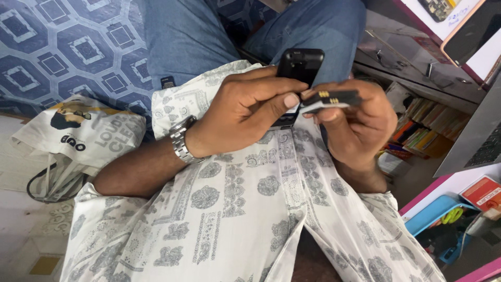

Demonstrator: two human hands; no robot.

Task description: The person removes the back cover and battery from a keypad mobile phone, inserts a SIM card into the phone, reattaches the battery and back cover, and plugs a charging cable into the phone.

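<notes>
My left hand [245,107], with a metal wristwatch [181,140] on its wrist, grips a small black phone [300,65] held upright over my lap, the thumb pressed against its side. My right hand [360,122] pinches a flat dark battery [331,98] with gold contacts, held just to the right of the phone and touching my left thumb tip. The phone's lower half is hidden behind my left fingers.
A white printed bag [83,136] with dark handles lies on the floor at left. Patterned blue fabric [62,47] covers the upper left. A glass counter [417,57] and shelves of small packets [428,128] stand at right, with a red box [482,192] lower right.
</notes>
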